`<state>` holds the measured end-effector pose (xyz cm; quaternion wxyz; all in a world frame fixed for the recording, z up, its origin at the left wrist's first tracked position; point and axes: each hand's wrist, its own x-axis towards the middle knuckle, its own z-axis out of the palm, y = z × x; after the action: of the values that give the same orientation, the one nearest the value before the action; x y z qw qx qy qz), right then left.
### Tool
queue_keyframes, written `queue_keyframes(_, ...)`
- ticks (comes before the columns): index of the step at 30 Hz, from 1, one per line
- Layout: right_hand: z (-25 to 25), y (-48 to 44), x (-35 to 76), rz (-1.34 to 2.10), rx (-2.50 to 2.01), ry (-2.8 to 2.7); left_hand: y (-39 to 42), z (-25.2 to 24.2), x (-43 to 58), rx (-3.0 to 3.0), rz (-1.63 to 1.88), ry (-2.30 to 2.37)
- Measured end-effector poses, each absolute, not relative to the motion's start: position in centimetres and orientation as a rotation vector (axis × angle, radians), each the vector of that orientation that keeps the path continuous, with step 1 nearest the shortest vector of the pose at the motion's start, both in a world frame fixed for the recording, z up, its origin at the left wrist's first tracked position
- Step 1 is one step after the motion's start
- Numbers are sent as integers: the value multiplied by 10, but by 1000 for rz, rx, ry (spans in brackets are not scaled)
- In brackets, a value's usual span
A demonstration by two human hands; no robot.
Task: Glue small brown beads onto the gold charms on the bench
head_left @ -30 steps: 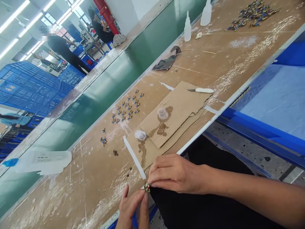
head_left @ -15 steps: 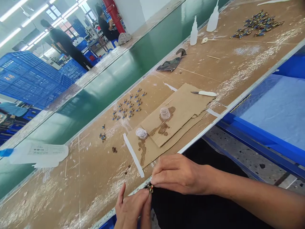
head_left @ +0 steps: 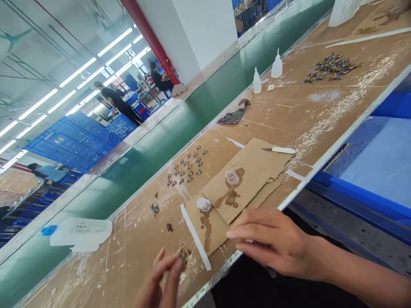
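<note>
My left hand [head_left: 165,278] is over the near part of the bench, blurred, its thumb and fingertips pinched at a small gold and dark metal piece [head_left: 183,253]. My right hand [head_left: 269,239] hangs by the bench edge, fingers loosely bent with a gap to the thumb; no held object shows clearly. Beyond the hands lies cardboard [head_left: 253,167] with a small clear cup [head_left: 231,177], a white-topped cup [head_left: 203,204] and a white-handled knife [head_left: 282,150]. Small blue and gold pieces [head_left: 184,167] are spread at the left, near a small cluster [head_left: 154,209] and a brown heap [head_left: 169,227].
A white bottle with a blue cap [head_left: 83,233] lies at the left. Farther along stand two dropper bottles [head_left: 257,81], near a cloth scrap [head_left: 236,114] and a larger pile of pieces [head_left: 334,67]. Blue bins [head_left: 369,158] are below the edge. Several people are in the background.
My hands have moved apart. The left has carried the small piece from the bench edge to over the bench; the right has come away from it, fingers loosened. The view has tilted up.
</note>
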<state>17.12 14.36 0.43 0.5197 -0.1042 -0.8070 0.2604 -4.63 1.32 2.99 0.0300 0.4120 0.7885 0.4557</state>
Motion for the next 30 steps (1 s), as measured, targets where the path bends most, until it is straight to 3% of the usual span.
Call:
queue_keyframes(5, -15, 163, 168, 500, -379, -1755, 108, 50, -120, 1095, 1384, 2354)
queue_keyframes(14, -37, 170, 158, 332, -440, -1757, 226, 33, -194, 879, 1111, 2488)
queue_keyframes(23, -45, 167, 156, 193, -515, -1746, 253, 23, -206, 863, 931, 2516)
queue_keyframes(30, -40, 167, 159, 302, -483, -1755, 190, 63, -214, 1009, 739, 2667)
